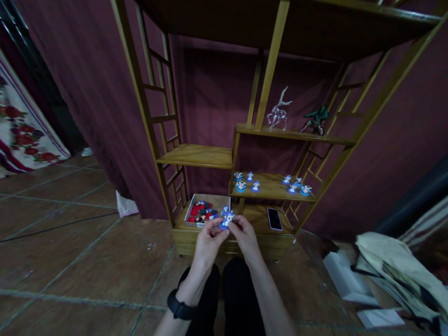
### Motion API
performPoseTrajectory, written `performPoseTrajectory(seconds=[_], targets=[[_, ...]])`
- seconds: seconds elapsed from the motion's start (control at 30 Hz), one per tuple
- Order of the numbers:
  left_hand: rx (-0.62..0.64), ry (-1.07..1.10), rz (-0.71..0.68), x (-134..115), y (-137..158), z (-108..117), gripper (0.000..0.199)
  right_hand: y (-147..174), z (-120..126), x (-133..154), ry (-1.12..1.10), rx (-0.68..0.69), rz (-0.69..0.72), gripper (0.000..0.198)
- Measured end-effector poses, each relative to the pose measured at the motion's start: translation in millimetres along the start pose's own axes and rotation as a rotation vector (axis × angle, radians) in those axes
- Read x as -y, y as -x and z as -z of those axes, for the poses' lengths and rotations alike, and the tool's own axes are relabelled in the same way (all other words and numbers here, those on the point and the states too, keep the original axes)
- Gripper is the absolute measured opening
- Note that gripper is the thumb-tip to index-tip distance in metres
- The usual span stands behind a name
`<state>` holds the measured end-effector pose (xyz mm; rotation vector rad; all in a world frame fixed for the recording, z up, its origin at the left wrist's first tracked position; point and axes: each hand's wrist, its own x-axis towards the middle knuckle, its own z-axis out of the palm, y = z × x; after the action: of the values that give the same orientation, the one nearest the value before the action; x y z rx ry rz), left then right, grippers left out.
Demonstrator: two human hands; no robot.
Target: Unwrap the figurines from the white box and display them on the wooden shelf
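A small white and purple figurine [227,218] is held between both hands, in front of the lowest shelf. My left hand [210,238] pinches its purple base from the left. From the right, my right hand [244,233] grips it with thumb and fingers. Just behind and to the left sits a shallow cardboard box [221,199] with several red, black and purple pieces inside. On the shelf above, several similar figurines [255,186] stand in two groups, with purple or blue bases.
A phone [275,219] lies on the lowest shelf at the right. Higher up stand a clear deer figure [278,114] and a dark green figure [317,120]. Wooden posts [271,65] frame the shelves. White boxes [350,277] and a cream cloth bag [388,256] lie on the floor at right.
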<state>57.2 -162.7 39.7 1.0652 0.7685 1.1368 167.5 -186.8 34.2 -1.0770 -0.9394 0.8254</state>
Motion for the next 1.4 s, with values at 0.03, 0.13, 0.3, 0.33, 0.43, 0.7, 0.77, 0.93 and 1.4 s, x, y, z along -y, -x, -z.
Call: performPoseTrajectory(seconds=[0.03,0.13,0.3,0.33,0.43,0.7,0.77,0.93,1.4], targets=[[0.005,-0.006,-0.001,-1,0,0,0.041,-1,1,-1,0.025,0.0,0.005,0.02],[0.012,-0.034,-0.017,-1,-1,2,0.04,-4,2,-5,0.078,-0.004,0.01,0.019],[0.004,-0.084,-0.072,-1,-3,2,0.035,-8,2,-8,0.085,0.011,0.0,0.015],[0.002,-0.094,-0.076,-1,-4,2,0.034,-8,2,-7,0.077,0.021,0.001,0.015],[-0.008,-0.103,-0.072,-1,-6,2,0.034,-10,3,-8,0.049,0.056,-0.003,0.016],[-0.018,-0.074,-0.05,2,-12,4,0.033,-18,7,-19,0.035,0.071,-0.052,0.023],[-0.011,-0.07,-0.053,3,-14,3,0.034,-20,9,-20,0.034,0.077,-0.059,0.023],[-0.021,-0.018,-0.019,5,-18,1,0.034,-22,9,-19,0.06,0.063,-0.075,0.022],[0.073,0.388,0.298,18,-32,4,0.035,-23,18,-11,0.101,-0.008,-0.045,0.025]])
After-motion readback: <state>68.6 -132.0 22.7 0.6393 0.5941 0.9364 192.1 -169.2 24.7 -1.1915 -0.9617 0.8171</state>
